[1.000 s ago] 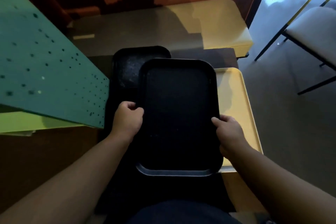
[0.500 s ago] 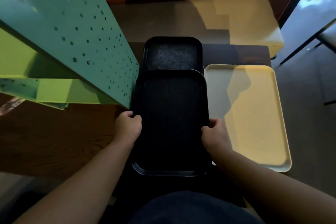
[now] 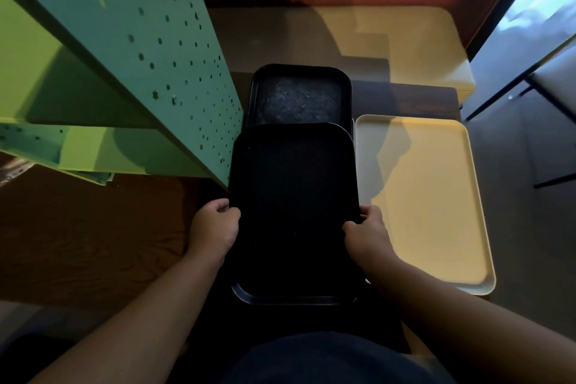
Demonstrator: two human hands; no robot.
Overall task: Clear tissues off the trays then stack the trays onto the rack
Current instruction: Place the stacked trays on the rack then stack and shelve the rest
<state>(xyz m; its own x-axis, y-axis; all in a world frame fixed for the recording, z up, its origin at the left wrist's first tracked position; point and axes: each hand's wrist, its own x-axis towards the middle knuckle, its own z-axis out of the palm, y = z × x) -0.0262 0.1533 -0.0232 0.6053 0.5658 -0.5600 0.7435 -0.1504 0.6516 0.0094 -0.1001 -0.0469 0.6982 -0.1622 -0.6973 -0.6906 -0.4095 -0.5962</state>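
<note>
**Black tray in both hands, rack edge close**

We hold the black tray (image 3: 293,212) by its long sides: left hand (image 3: 215,227) and right hand (image 3: 367,232) each curled round a rim. It hangs over a second black tray (image 3: 299,97) on the worktop (image 3: 405,100), beside the cream tray (image 3: 430,203). No tissues visible. Risk: its left rim sits just beside the green rack (image 3: 174,65) panel and could catch it and tip the tray.

left hand (image 3: 214,229) and right hand (image 3: 367,232) curled, gripping

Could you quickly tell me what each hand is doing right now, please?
Left hand: grips the black tray by its left edge.
Right hand: grips its right edge.
</note>
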